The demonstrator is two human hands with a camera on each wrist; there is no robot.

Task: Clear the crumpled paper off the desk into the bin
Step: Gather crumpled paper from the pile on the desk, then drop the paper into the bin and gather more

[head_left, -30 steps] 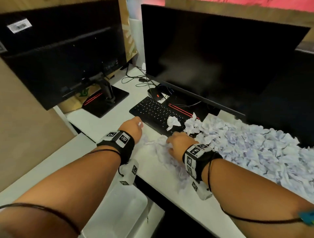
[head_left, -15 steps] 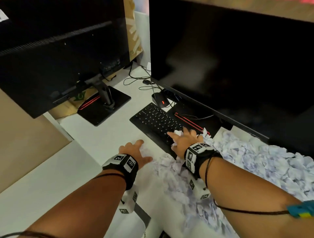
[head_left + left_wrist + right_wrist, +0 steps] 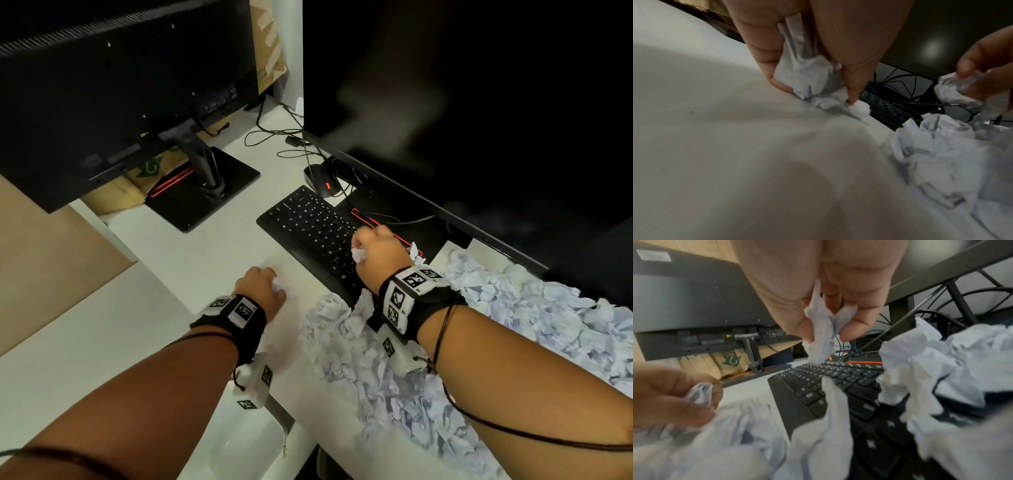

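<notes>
A: Gripping paper, both hands. Left hand (image 3: 260,286) sits low centre of the head view, fingers curled round a wad (image 3: 807,78); it hangs just above the desk (image 3: 191,260). A small scrap (image 3: 860,108) lies on the desk at that fingertip.

B: Right hand (image 3: 378,253)?

A: Centre right, over the near end of the keyboard (image 3: 308,222). Fist closed round a second wad (image 3: 823,331); white edges poke out on both sides of the fist.

B: Rest of the paper?

A: Big heap (image 3: 513,325) across the right and lower right of the head view, on the desk, running from the keyboard's near corner to the frame edge. Some pieces lap onto the keyboard in the right wrist view.

B: Bin?

A: White container (image 3: 246,442) at the bottom centre, below the desk edge, under the left wrist. Cannot tell what is in it.

B: Surroundings?

A: Dark monitor (image 3: 113,96) upper left on a stand, another screen (image 3: 479,102) filling the upper right, a mouse (image 3: 323,178) and cables past the keyboard.
</notes>
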